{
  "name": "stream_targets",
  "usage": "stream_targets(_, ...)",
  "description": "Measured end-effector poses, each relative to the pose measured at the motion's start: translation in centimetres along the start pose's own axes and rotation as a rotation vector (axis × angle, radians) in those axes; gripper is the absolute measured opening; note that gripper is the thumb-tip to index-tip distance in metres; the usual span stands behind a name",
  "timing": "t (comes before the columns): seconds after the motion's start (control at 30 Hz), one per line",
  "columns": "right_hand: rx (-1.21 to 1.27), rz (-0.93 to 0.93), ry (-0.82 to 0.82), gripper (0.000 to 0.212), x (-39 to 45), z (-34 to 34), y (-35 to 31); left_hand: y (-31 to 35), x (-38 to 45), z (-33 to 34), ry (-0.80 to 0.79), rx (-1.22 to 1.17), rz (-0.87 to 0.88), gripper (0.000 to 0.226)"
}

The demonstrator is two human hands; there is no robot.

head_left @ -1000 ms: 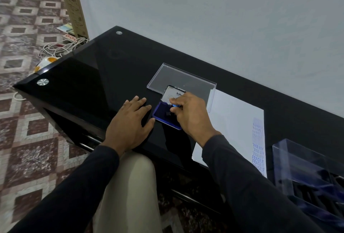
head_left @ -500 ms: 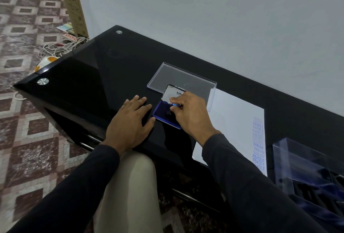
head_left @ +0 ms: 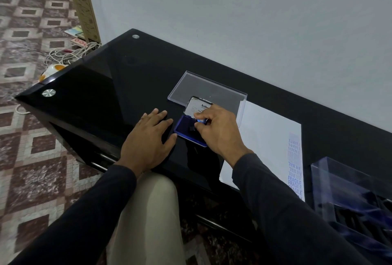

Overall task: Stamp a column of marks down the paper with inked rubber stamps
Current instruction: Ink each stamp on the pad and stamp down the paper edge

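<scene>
A blue ink pad lies open on the black glass table, its labelled lid tipped back. My right hand pinches a small rubber stamp with a blue handle, its dark base down on the pad. My left hand rests flat on the table just left of the pad, thumb by its edge. White paper lies to the right, with a column of blue marks down its right margin.
A clear plastic lid lies behind the ink pad. A clear box with several dark stamps sits at the table's right end. A grey wall stands close behind the table. Cables lie on the tiled floor to the left.
Little has changed. My right hand keeps the stamp on the ink pad with a slight shift of the fingers. My left hand stays flat on the table.
</scene>
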State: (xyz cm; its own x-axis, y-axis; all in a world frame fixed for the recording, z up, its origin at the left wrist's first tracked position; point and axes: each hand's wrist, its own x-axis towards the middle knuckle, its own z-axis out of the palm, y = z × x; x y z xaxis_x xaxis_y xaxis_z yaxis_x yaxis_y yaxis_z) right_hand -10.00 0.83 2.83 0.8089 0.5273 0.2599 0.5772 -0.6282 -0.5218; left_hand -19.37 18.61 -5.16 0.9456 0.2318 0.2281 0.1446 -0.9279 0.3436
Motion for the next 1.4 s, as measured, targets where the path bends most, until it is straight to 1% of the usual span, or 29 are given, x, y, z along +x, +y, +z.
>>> stream_targets(0.27, -0.023, 0.012, -0.004, 0.030, 0.00, 0.52, 0.26, 0.10, -0.10, -0.10, 0.007, -0.005, 0.002, 0.056)
stream_targets(0.53, 0.006, 0.062, -0.035, 0.028, 0.31, -0.14, 0.02, 0.14, -0.13, -0.20, 0.007, -0.010, 0.007, 0.056)
stream_targets(1.1, -0.047, 0.036, -0.082, 0.031, 0.59, 0.02, -0.09, 0.06, -0.10, -0.38, -0.006, -0.003, 0.004, 0.058)
stream_targets(1.4, -0.016, 0.018, -0.044, 0.029, 0.11, 0.05, 0.09, 0.14, -0.03, -0.35, -0.009, -0.002, 0.002, 0.058)
